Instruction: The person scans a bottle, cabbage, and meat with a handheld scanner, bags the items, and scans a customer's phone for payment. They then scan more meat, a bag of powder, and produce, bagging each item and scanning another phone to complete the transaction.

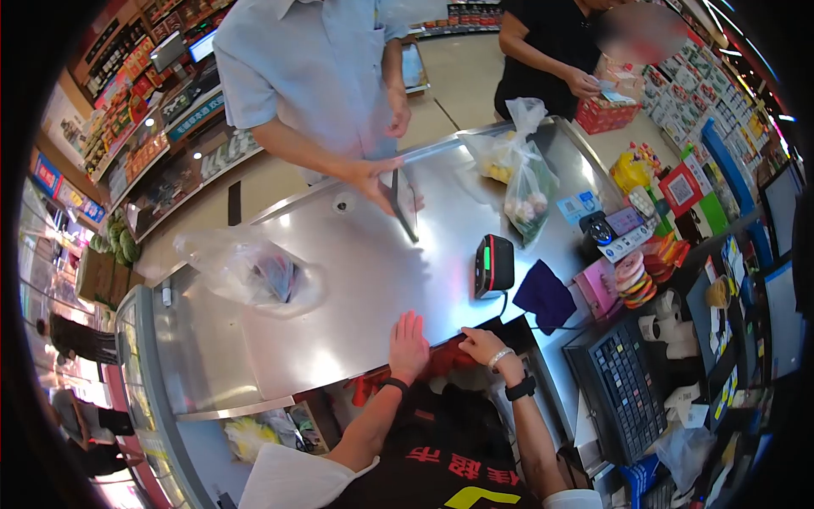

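A steel checkout counter fills the middle of the view, running from the lower left up to the far right corner. Across it stands a customer in a pale blue shirt, one hand holding a phone upright on edge over the counter. A 2nd person in black stands further right beside a red basket.

On the left of the counter lies a clear plastic bag with dark items inside. Near the far end sit 2 more knotted bags of produce. A black payment scanner with a green light stands near the counter's right edge, a dark blue cloth just beside it, and a keyboard lower right.

The left hand lies flat on the counter's near edge, fingers straight and close together, holding nothing. The right hand, well bent at the wrist, rests its curled fingers on a red plastic bag bunched at the counter's edge, just beside the left hand; I cannot tell whether it grips the bag or only touches it.
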Action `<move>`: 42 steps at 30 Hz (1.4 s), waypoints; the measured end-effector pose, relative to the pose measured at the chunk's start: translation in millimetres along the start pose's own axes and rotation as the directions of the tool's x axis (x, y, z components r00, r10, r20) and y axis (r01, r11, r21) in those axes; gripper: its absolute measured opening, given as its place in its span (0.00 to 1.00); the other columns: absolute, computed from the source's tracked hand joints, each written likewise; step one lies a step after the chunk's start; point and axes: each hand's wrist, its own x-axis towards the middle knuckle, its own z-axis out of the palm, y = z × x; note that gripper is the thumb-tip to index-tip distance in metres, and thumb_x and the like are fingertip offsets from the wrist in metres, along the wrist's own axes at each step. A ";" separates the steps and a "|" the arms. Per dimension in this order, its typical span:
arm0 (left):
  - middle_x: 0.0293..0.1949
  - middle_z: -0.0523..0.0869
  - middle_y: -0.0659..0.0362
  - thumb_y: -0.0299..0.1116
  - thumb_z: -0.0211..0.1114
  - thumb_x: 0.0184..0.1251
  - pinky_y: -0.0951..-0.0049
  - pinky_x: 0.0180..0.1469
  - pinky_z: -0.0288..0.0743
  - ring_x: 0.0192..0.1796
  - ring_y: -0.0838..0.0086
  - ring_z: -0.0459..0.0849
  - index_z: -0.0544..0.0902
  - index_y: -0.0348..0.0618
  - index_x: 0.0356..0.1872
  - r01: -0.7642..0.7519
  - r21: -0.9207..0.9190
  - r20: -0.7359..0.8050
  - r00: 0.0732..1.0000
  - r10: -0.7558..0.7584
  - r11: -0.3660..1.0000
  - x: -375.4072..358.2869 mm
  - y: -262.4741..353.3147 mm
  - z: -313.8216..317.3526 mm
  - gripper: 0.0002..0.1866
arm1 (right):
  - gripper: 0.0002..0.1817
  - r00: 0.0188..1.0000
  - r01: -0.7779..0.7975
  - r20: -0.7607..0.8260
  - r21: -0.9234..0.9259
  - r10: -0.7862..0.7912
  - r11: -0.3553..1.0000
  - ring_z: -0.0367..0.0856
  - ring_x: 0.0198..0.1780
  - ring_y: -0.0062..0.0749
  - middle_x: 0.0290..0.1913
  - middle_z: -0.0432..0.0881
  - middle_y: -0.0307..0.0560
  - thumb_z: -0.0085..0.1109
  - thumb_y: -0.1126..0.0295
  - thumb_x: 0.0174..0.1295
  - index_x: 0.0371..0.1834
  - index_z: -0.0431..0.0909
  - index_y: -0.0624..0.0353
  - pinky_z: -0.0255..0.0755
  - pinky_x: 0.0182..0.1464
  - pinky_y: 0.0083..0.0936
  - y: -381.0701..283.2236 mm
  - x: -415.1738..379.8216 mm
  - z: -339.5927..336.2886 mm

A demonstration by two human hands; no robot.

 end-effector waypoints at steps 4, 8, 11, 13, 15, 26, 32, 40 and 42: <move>0.61 0.66 0.48 0.30 0.55 0.53 0.57 0.64 0.57 0.65 0.56 0.62 0.69 0.37 0.55 -0.006 0.003 -0.006 1.000 0.006 1.000 -0.1 -0.1 -0.8 0.25 | 0.22 1.000 0.008 -0.008 -0.003 -0.008 1.000 0.81 0.38 0.45 0.36 0.82 0.55 0.55 0.64 0.56 0.52 0.71 0.64 0.73 0.43 0.33 3.3 -2.9 2.7; 0.61 0.67 0.50 0.29 0.55 0.51 0.58 0.65 0.57 0.65 0.56 0.62 0.69 0.37 0.55 -0.005 -0.002 -0.024 1.000 0.005 1.000 0.9 1.4 -0.6 0.25 | 0.21 1.000 0.016 -0.019 0.012 -0.015 1.000 0.81 0.39 0.45 0.36 0.82 0.55 0.54 0.64 0.56 0.52 0.72 0.64 0.73 0.43 0.33 7.0 -3.6 4.8; 0.62 0.66 0.50 0.29 0.55 0.52 0.58 0.65 0.56 0.65 0.56 0.62 0.69 0.37 0.55 -0.001 -0.006 -0.023 1.000 0.001 1.000 0.8 1.6 -0.5 0.25 | 0.21 1.000 0.008 -0.025 0.010 -0.007 1.000 0.81 0.38 0.45 0.35 0.82 0.55 0.54 0.64 0.56 0.52 0.72 0.64 0.74 0.43 0.33 9.8 -3.7 6.4; 0.63 0.64 0.50 0.29 0.54 0.53 0.58 0.65 0.55 0.66 0.56 0.61 0.68 0.38 0.56 0.006 -0.011 -0.013 1.000 -0.006 1.000 -0.1 1.3 0.5 0.26 | 0.21 1.000 -0.001 -0.021 0.008 0.002 1.000 0.81 0.37 0.46 0.35 0.82 0.55 0.55 0.64 0.56 0.51 0.72 0.64 0.74 0.42 0.33 10.3 -3.8 6.6; 0.63 0.64 0.50 0.29 0.54 0.53 0.58 0.65 0.55 0.66 0.56 0.61 0.68 0.37 0.56 0.004 -0.007 -0.013 1.000 -0.004 1.000 -0.3 0.6 1.5 0.26 | 0.21 0.999 -0.006 -0.038 0.002 0.006 1.000 0.81 0.37 0.45 0.35 0.82 0.55 0.55 0.65 0.56 0.51 0.72 0.64 0.74 0.42 0.33 10.4 -4.2 6.8; 0.62 0.66 0.49 0.30 0.54 0.53 0.58 0.65 0.56 0.65 0.55 0.63 0.70 0.36 0.56 0.007 0.012 -0.012 1.000 -0.007 1.000 0.0 0.4 0.2 0.25 | 0.17 0.970 -0.093 -0.228 -0.010 0.089 0.996 0.81 0.36 0.46 0.33 0.82 0.54 0.55 0.64 0.55 0.45 0.77 0.61 0.74 0.41 0.35 8.5 -6.9 2.8; 0.62 0.66 0.49 0.30 0.54 0.53 0.58 0.65 0.55 0.65 0.55 0.62 0.69 0.36 0.56 0.010 0.008 0.005 1.000 -0.010 1.000 -0.3 0.6 -1.7 0.25 | 0.12 0.716 -0.109 -0.668 0.178 0.201 0.978 0.79 0.38 0.54 0.34 0.81 0.57 0.52 0.64 0.59 0.39 0.79 0.57 0.73 0.41 0.42 -3.2 -0.6 -20.8; 0.63 0.64 0.49 0.29 0.55 0.52 0.57 0.65 0.55 0.66 0.56 0.60 0.67 0.36 0.56 0.012 -0.028 0.007 1.000 -0.011 1.000 0.1 1.8 -2.0 0.26 | 0.19 0.426 -0.041 -0.903 -0.084 -0.059 0.996 0.70 0.53 0.54 0.52 0.74 0.61 0.56 0.64 0.58 0.47 0.73 0.68 0.65 0.55 0.41 -17.8 6.6 -47.6; 0.63 0.64 0.49 0.29 0.55 0.53 0.57 0.65 0.55 0.66 0.56 0.60 0.67 0.36 0.56 0.013 -0.018 0.007 1.000 -0.013 1.000 0.7 2.2 -2.4 0.26 | 0.33 0.479 -0.084 -0.877 -0.093 -0.041 0.992 0.62 0.61 0.58 0.61 0.63 0.65 0.60 0.59 0.55 0.58 0.63 0.69 0.59 0.60 0.44 -19.3 10.1 -50.4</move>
